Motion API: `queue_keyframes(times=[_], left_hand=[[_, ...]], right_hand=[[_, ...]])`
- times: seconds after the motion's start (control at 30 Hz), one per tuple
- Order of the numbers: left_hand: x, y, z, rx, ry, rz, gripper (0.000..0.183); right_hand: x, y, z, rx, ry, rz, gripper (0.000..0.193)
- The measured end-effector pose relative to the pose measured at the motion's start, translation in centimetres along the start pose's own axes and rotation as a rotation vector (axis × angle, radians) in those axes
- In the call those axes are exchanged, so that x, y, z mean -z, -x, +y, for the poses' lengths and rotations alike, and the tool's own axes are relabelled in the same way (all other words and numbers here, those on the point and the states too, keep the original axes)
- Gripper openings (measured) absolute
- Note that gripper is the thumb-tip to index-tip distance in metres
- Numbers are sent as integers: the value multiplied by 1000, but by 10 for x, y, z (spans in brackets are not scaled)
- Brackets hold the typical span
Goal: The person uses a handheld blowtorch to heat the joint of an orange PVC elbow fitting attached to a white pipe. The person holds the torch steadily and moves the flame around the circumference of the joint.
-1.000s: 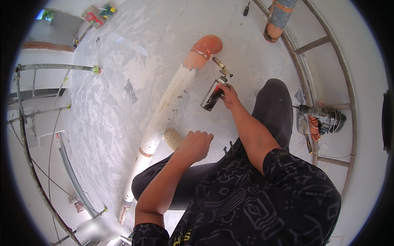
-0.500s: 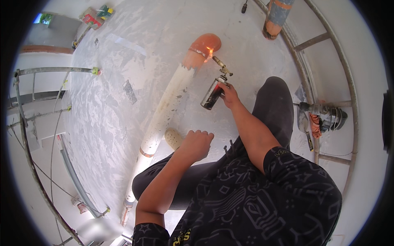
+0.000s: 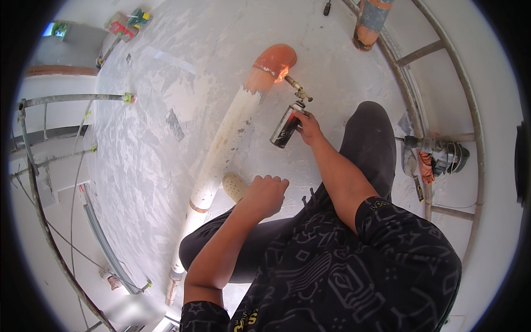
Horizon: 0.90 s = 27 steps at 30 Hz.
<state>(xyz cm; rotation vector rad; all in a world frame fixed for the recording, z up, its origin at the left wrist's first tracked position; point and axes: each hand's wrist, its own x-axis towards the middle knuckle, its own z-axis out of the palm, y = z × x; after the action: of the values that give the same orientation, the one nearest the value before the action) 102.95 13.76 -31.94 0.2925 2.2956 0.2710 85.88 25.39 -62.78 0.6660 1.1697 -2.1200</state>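
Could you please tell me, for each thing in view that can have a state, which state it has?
Torch: lit, flame where elbow meets pipe.
Canister: tilted, attached to the torch.
Right hand: closed around the canister.
Left hand: fingers curled, palm hidden.
Elbow: joined to the pipe's end.
Pipe: mostly white, orange near the elbow.
Grey pipe: partly orange, lower end darkened.

Lit blowtorch (image 3: pixel 288 120) beside orange elbow (image 3: pixel 277 57)
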Motion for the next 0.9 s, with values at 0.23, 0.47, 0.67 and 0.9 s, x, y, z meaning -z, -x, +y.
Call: queue_keyframes(times=[0.23, 0.47, 0.67, 0.9], left_hand=[[3, 2, 2, -4, 16, 2, 31], [1, 0, 1, -13, -7, 3, 31], [3, 0, 1, -26, -15, 11, 30], [11, -7, 1, -65, -14, -8, 30]], right_hand=[[-1, 2, 1, 15, 4, -18, 89], [-4, 6, -2, 14, -1, -9, 90], [-12, 20, -18, 90, 55, -8, 85], [-25, 29, -23, 224, 252, 24, 76]])
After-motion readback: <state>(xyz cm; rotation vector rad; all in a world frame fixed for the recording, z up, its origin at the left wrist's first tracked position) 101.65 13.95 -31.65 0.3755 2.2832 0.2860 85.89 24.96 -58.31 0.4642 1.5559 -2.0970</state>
